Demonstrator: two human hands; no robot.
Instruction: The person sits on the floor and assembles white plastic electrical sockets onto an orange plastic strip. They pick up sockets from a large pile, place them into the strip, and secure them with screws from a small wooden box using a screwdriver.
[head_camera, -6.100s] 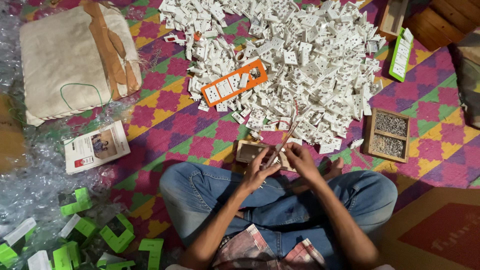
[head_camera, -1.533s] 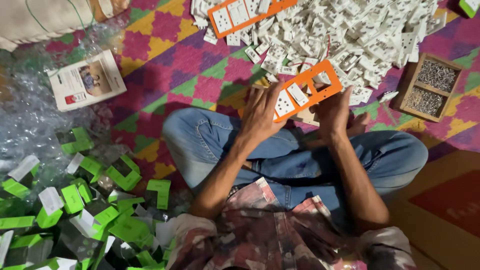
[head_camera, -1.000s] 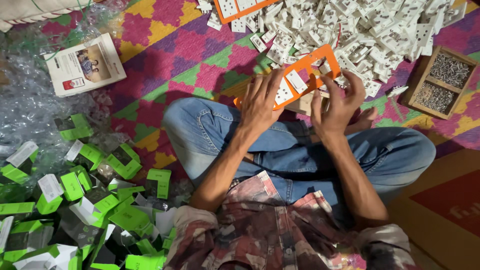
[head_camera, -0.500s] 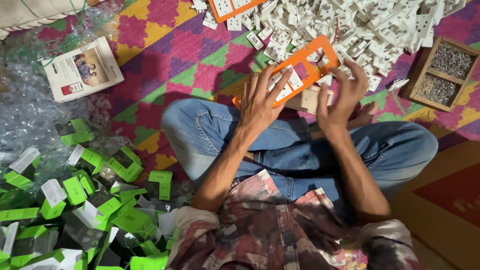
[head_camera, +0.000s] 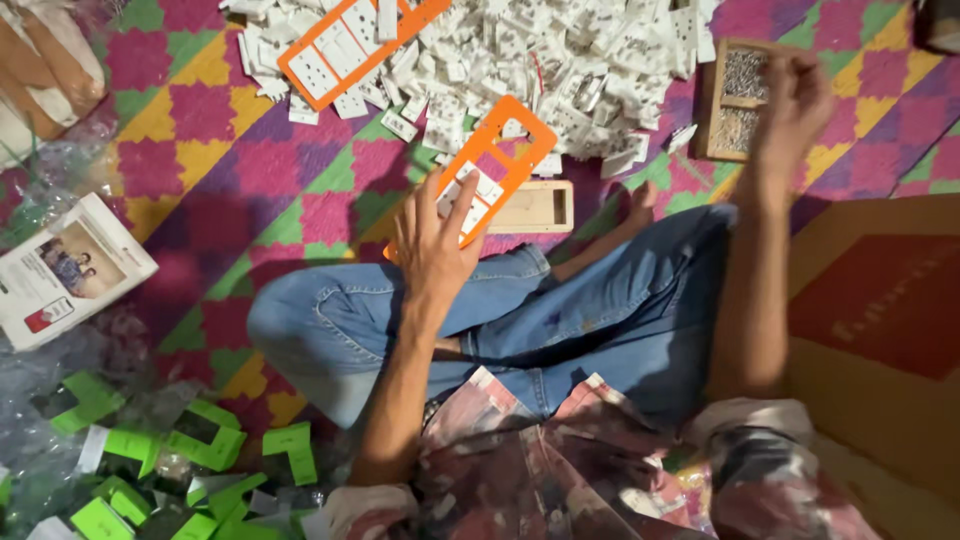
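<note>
My left hand (head_camera: 432, 247) rests on an orange switch-plate frame (head_camera: 500, 150) holding white switch modules, pinning its near end above my knee. My right hand (head_camera: 790, 100) is stretched out to the right, over a small wooden box of metal screws (head_camera: 737, 100); its fingers are blurred and curled, and whether they hold anything is unclear. A small wooden jig block (head_camera: 535, 207) lies just behind the frame. I sit cross-legged in blue jeans (head_camera: 560, 310).
A big heap of white switch modules (head_camera: 560, 50) covers the patterned mat ahead, with a second orange frame (head_camera: 350, 45) on it. Green and white packaging pieces (head_camera: 190, 460) lie at lower left beside a printed white carton (head_camera: 65, 270). Brown cardboard (head_camera: 880, 320) sits right.
My right hand has left the orange frame and swung out right to the screw box. The left hand keeps the frame, which has dropped lower toward my knee.
</note>
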